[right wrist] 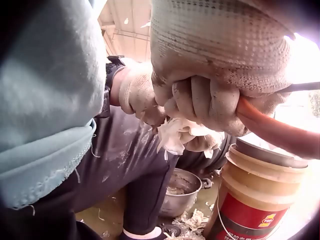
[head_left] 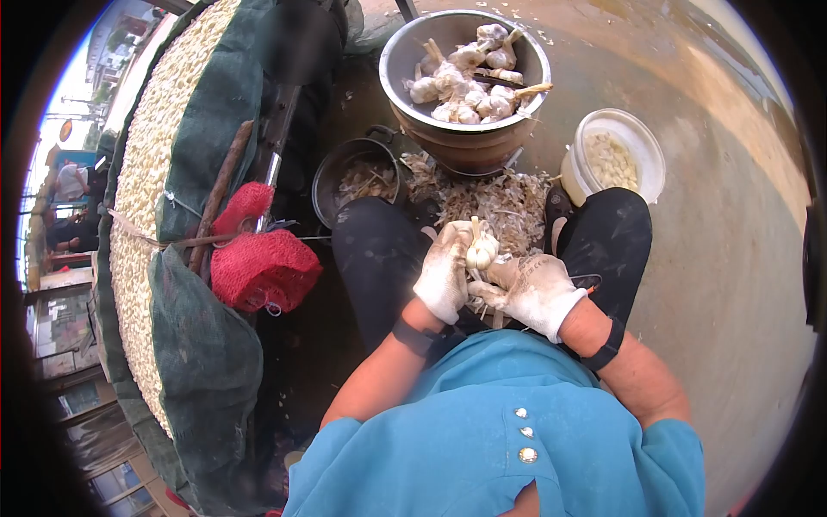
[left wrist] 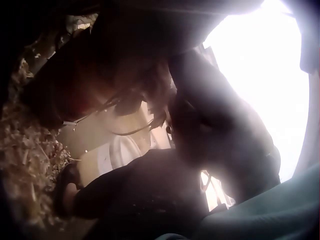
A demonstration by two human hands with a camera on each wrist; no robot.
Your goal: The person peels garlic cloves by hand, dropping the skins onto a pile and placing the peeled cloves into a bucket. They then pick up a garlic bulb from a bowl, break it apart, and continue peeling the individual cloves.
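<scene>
One garlic bulb (head_left: 483,252) is held between the two knees, above the heap of husks (head_left: 491,207) on the floor. It is gripped by the gloved left hand (head_left: 444,271), its neck pointing up and away from the wearer; the fingers are bent about its side, with little gap left. The gloved right hand (head_left: 540,295) is placed just beside it. In the right wrist view its fingers are seen curled tightly round an orange-brown handle (right wrist: 280,129); what lies at the handle's far end cannot be established.

The bulb is judged light and firm, the cloves stiff but easily bruised or nicked. The outer skin is loose, dry and papery, and is liable to slip or tear under the cotton. Hold is best taken low on the rounded body, fingers opposed across the widest part, with the neck left free.

Further bulbs (head_left: 465,82) are heaped inside the rim of a metal basin (head_left: 399,53). Pale cloves (head_left: 610,162) are noted within the rim of a white bucket (head_left: 649,168), and scraps inside a metal pot (head_left: 322,185).
</scene>
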